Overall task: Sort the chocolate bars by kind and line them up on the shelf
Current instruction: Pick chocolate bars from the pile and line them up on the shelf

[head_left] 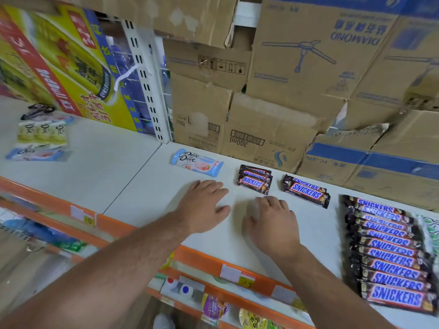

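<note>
View down onto a white shelf (142, 186) with an orange front edge (213, 260) that carries price tags.

Centre of the frame: the left hand (204, 205) and the right hand (273, 224) both rest palm down on the bare shelf, near each other but not touching. The left hand's fingers are spread and straight; the right hand's fingers are slightly bent. Neither hand holds anything.

Just above the left hand lies a light-blue Dove pack (197, 162), on which two Dove labels show, one overlapping the other. To its right, above the gap between the hands, lies a short pair of Snickers bars (255, 179), side by side. Further right, just above the right hand, lies a longer pair of Snickers bars (306, 191), set at a slant. The three groups lie apart from one another.

Right of the frame: a long row of Snickers bars (389, 252), closely lined up and overlapping, runs from mid-height to the lower right corner. A green packet (431, 229) touches its far side at the frame edge.

Left of the frame: three yellow-green Dove bars (41, 132) lie side by side, with another light-blue bar (35, 154) just below them.

Upper frame: worn cardboard boxes (297, 67) stand stacked behind the shelf, a yellow printed carton (59, 62) at upper left, and a slotted white post (145, 79) between them.
</note>
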